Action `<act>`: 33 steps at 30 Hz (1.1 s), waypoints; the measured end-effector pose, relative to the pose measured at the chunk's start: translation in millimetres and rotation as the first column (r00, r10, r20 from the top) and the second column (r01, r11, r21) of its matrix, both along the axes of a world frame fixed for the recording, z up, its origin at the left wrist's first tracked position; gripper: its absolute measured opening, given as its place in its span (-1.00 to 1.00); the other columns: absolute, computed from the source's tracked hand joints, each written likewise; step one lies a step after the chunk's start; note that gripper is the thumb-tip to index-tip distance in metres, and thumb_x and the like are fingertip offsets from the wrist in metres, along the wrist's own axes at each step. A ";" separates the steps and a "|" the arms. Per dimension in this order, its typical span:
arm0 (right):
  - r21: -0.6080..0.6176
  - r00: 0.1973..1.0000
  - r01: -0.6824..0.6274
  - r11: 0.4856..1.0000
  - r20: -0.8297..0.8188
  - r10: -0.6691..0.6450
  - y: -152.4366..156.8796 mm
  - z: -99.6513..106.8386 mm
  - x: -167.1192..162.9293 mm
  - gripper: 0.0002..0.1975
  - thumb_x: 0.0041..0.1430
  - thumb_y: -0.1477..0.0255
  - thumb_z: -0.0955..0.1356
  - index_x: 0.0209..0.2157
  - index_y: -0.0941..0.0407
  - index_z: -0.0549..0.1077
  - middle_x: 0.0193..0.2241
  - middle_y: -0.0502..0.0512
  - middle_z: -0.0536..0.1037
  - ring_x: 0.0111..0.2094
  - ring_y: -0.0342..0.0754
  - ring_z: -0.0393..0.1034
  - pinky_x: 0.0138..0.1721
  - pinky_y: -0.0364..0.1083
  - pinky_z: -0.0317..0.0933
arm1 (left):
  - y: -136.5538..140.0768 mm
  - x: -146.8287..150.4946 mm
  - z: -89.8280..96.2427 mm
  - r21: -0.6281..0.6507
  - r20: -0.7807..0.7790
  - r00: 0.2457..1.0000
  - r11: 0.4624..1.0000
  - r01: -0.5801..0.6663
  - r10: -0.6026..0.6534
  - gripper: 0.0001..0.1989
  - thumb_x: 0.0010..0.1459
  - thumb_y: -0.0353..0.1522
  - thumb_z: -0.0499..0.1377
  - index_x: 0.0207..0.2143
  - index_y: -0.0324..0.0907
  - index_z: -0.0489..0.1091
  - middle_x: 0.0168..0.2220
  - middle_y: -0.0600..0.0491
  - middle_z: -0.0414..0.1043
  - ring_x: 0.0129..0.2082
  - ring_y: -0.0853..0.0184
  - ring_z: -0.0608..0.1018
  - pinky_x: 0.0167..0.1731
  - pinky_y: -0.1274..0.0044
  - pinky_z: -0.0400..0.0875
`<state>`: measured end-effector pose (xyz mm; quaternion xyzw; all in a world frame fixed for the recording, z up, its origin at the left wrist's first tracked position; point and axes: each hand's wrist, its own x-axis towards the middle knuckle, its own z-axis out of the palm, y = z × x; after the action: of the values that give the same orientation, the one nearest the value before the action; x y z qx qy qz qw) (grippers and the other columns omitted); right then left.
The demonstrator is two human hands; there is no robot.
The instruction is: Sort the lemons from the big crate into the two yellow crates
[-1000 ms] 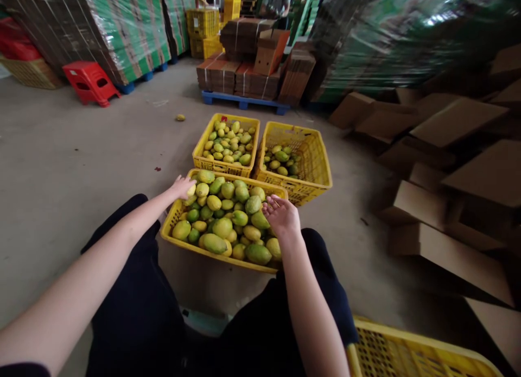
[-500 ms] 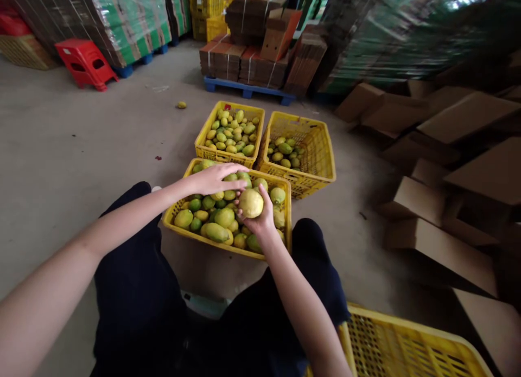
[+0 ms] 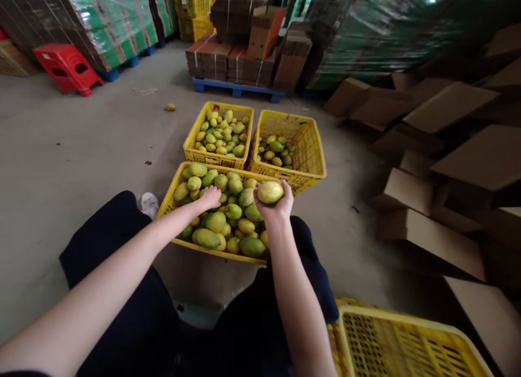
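The pale yellow-green fruit sits in my right hand, palm up with the fingers curled around it, above the far right corner of the front crate. My left hand is lowered onto the heap in that crate, left of its middle; I cannot tell whether its fingers have closed on anything. Just beyond the crate's far edge stand two more yellow crates: the left one well filled with similar fruit, the right one with fruit only low at its left side. All three rest on a dull grey concrete floor, where a lone fruit lies. Further out are a red stool, a blue pallet bearing bundled flat cartons, plastic-wrapped green stacks, and, at right, jumbled open cardboard boxes.
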<state>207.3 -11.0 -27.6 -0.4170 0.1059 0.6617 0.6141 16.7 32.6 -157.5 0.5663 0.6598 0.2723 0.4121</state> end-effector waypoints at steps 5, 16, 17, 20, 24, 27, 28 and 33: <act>0.000 0.996 -0.084 0.996 -0.030 0.084 1.6 -5.9 -15.1 -0.81 0.30 0.22 0.36 -0.21 0.05 0.41 -0.51 -0.01 0.54 -0.48 -0.01 0.53 -0.49 -0.08 0.50 | -2.3 -1.0 -19.9 -0.013 -0.316 0.935 0.986 0.165 -0.161 -0.77 0.16 -0.36 0.35 -0.17 -0.18 0.40 -0.04 -0.23 0.55 0.29 -0.10 0.42 0.30 0.19 0.26; -0.037 0.984 -0.165 0.986 0.067 0.167 -2.6 9.5 -19.3 -0.85 0.34 0.25 0.31 -0.25 0.03 0.39 -0.52 -0.06 0.51 -0.47 -0.05 0.49 -0.49 -0.10 0.48 | -16.6 -19.3 -19.8 -0.015 -0.703 0.610 0.865 0.501 -0.366 -0.69 0.25 -0.46 0.29 0.04 -0.26 0.49 -0.07 -0.21 0.59 0.10 0.00 0.54 0.16 0.25 0.34; -0.040 0.984 -0.161 0.986 0.073 0.164 -2.6 9.7 -19.4 -0.85 0.34 0.25 0.31 -0.25 0.02 0.38 -0.52 -0.07 0.50 -0.47 -0.05 0.48 -0.49 -0.10 0.48 | -18.8 -24.2 -17.5 -0.010 -0.709 0.597 0.853 0.522 -0.374 -0.71 0.27 -0.46 0.26 0.05 -0.25 0.48 -0.08 -0.19 0.60 0.08 0.03 0.55 0.16 0.26 0.34; -0.038 0.983 -0.159 0.987 0.088 0.161 -3.3 10.5 -20.2 -0.85 0.34 0.25 0.32 -0.27 0.03 0.37 -0.53 -0.07 0.48 -0.47 -0.05 0.47 -0.49 -0.10 0.49 | -29.0 -40.6 -9.7 0.013 -0.718 0.580 0.826 0.563 -0.384 -0.78 0.37 -0.42 0.15 0.00 -0.23 0.51 -0.06 -0.18 0.61 0.08 0.07 0.55 0.17 0.28 0.34; -0.038 0.977 -0.179 0.983 0.108 0.182 -5.1 8.8 -22.5 -0.84 0.36 0.26 0.31 -0.27 0.04 0.36 -0.49 -0.08 0.47 -0.45 -0.08 0.45 -0.45 -0.10 0.49 | -44.7 -58.0 -0.9 0.020 -0.704 0.589 0.817 0.576 -0.398 -0.75 0.32 -0.36 0.21 0.02 -0.20 0.52 -0.23 -0.07 0.63 -0.08 0.13 0.61 0.13 0.29 0.40; -0.056 0.973 -0.192 0.980 0.123 0.197 -5.1 4.0 -24.6 -0.84 0.36 0.27 0.32 -0.27 0.04 0.36 -0.48 -0.09 0.45 -0.44 -0.09 0.43 -0.45 -0.11 0.48 | -42.3 -60.6 6.1 0.030 -0.695 0.620 0.847 0.532 -0.365 -0.68 0.31 -0.41 0.15 0.09 -0.22 0.49 -0.23 -0.07 0.61 -0.16 0.15 0.62 0.01 0.33 0.48; -0.057 0.972 -0.195 0.979 0.126 0.200 -4.9 2.1 -25.2 -0.85 0.36 0.27 0.32 -0.27 0.03 0.36 -0.48 -0.10 0.45 -0.43 -0.09 0.43 -0.45 -0.11 0.48 | -37.6 -58.7 8.7 0.037 -0.694 0.630 0.857 0.514 -0.348 -0.67 0.32 -0.42 0.13 0.10 -0.23 0.49 -0.14 -0.11 0.61 -0.09 0.13 0.62 0.01 0.33 0.49; -0.050 0.969 -0.204 0.978 0.134 0.209 -3.8 -3.9 -26.7 -0.87 0.35 0.30 0.34 -0.27 0.03 0.34 -0.47 -0.09 0.46 -0.42 -0.09 0.42 -0.45 -0.11 0.48 | -5.5 -30.1 16.4 -0.044 -0.682 0.630 0.880 0.473 -0.373 -0.70 0.27 -0.37 0.28 0.04 -0.26 0.52 0.07 -0.17 0.56 0.15 0.06 0.54 0.16 0.32 0.43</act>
<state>180.6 -14.8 -31.5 -0.4815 0.0308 0.6895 0.5402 -13.4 27.1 -141.0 0.7914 0.5905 -0.0101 0.1576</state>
